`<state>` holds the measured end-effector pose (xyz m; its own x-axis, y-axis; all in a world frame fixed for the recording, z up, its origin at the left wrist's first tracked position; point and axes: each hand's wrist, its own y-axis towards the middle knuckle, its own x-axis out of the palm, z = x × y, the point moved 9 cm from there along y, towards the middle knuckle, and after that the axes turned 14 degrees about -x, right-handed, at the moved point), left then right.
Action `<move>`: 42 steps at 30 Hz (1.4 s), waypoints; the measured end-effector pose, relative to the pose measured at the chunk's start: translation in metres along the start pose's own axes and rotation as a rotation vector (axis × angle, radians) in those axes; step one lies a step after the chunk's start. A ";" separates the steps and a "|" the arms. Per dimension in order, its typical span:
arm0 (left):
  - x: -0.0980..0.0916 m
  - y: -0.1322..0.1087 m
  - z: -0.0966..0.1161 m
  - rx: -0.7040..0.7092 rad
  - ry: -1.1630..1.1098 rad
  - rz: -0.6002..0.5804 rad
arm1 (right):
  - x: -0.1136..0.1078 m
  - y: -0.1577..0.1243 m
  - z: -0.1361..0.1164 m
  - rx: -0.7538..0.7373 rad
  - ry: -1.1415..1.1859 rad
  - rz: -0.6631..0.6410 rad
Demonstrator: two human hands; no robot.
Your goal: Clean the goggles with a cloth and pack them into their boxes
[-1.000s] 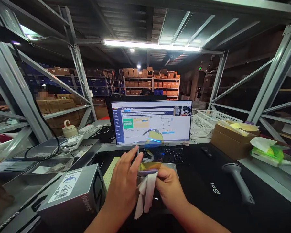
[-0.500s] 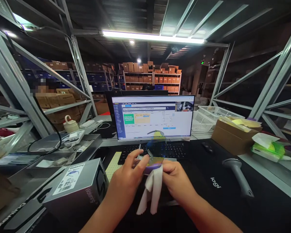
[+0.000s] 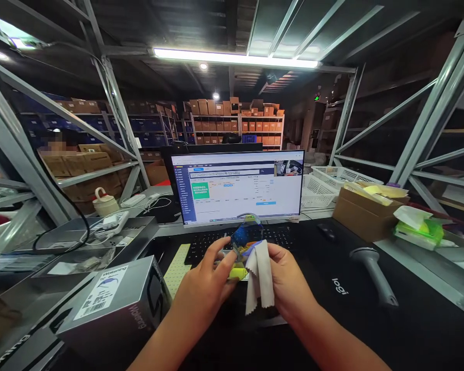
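A pair of tinted sunglasses (image 3: pixel 246 233) is held up in front of the keyboard (image 3: pixel 206 238), its lenses shining blue, orange and yellow. My left hand (image 3: pixel 206 275) is closed on the frame from the left, thumb and fingers around its near part. Pinched in my right hand (image 3: pixel 288 268) is a pale cleaning cloth (image 3: pixel 261 278) with zigzag edges. The cloth lies against the right side of the lens and hangs below it. My right fingertips are partly hidden behind the cloth.
A silver box (image 3: pixel 112 304) stands at the left. Behind the keyboard is a lit monitor (image 3: pixel 232 190). On the right lie a barcode scanner (image 3: pixel 375 273) and a mouse (image 3: pixel 327 233), near a cardboard box (image 3: pixel 365 214). A metal tray (image 3: pixel 139 234) holds small items.
The sunglasses have turned, showing different reflections. My right hand and the cloth have shifted slightly right and up. The camera view has swung a little to the right.
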<state>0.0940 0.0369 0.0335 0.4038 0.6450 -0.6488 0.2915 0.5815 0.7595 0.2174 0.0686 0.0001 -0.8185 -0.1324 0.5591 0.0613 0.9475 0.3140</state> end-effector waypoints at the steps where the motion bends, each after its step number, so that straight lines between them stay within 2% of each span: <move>1: -0.004 0.000 0.002 -0.005 -0.020 0.029 | 0.001 -0.002 0.000 -0.019 -0.017 -0.010; 6: -0.029 -0.005 0.004 0.009 0.064 0.285 | 0.011 -0.009 0.005 -0.179 -0.204 -0.118; 10: -0.037 -0.012 0.006 0.101 0.107 0.392 | 0.019 -0.014 0.002 -0.392 -0.374 -0.163; 12: -0.039 -0.013 0.007 0.135 0.098 0.441 | 0.018 -0.012 0.002 -0.377 -0.392 -0.166; 14: -0.040 -0.013 0.009 0.158 0.076 0.468 | 0.016 -0.007 0.005 -0.281 -0.340 -0.191; 17: -0.040 -0.012 0.013 0.199 0.045 0.449 | 0.008 0.000 0.009 -0.099 -0.180 -0.175; 20: -0.042 -0.012 0.015 0.243 0.014 0.426 | -0.007 0.005 0.017 0.098 -0.068 -0.075; 23: -0.042 -0.013 0.016 0.277 -0.023 0.387 | -0.017 0.011 0.020 0.213 0.038 -0.034; 27: -0.036 -0.011 0.014 0.250 -0.044 0.328 | -0.022 0.025 0.010 0.155 0.120 -0.060; 32: -0.033 -0.004 0.001 0.091 -0.110 0.287 | -0.031 0.039 0.002 0.076 0.067 -0.054; 35: -0.037 -0.002 -0.003 0.050 -0.153 0.286 | -0.049 0.044 -0.024 -0.128 -0.129 0.045; 37: -0.037 -0.001 0.000 0.054 -0.152 0.259 | -0.059 0.039 -0.060 -0.422 -0.392 0.131; 38: -0.036 -0.001 0.002 0.059 -0.146 0.240 | -0.057 0.031 -0.078 -0.593 -0.535 0.149; 40: -0.032 -0.001 0.006 0.064 -0.139 0.197 | -0.037 0.010 -0.104 -0.915 -0.800 0.096; 42: -0.031 -0.001 0.008 0.063 -0.143 0.182 | -0.007 -0.010 -0.106 -1.144 -1.006 -0.062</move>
<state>0.0884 0.0120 0.0531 0.5721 0.6571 -0.4908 0.2543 0.4268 0.8679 0.2831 0.0289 0.0739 -0.8442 0.5319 -0.0664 0.0221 0.1583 0.9871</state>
